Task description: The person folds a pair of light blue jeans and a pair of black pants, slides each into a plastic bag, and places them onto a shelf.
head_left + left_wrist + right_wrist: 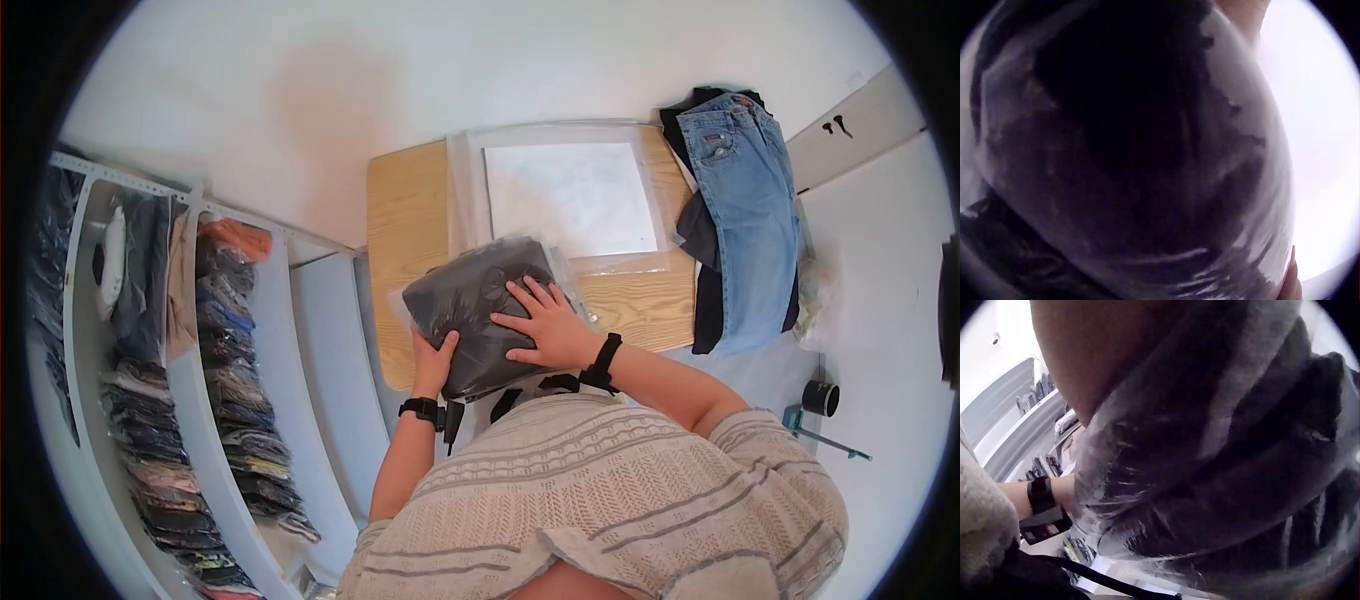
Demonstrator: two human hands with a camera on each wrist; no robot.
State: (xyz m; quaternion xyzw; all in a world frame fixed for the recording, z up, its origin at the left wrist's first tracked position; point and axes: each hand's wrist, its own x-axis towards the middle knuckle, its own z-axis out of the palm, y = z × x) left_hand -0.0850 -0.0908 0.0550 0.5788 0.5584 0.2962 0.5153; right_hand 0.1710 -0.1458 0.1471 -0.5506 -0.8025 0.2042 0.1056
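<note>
A dark folded garment in a clear plastic bag [470, 300] is held close in front of the body, tilted over the table's near edge. With its thumb on top and the other fingers hidden underneath, my left hand [432, 362] grips the bag's left side. My right hand [553, 328] lies spread on the upper face, its fingers pressing the plastic. The bagged garment [1141, 144] fills most of the left wrist view. In the right wrist view the shiny, creased plastic over the dark garment [1210, 481] is close up.
On the wooden table [405, 210] lie a clear plastic bag with a white sheet [570, 200] and, at the right, folded blue jeans [745, 210] over dark clothes. Shelves [185, 400] stacked with bagged clothes stand at the left. A black cylinder [820, 398] is at the right.
</note>
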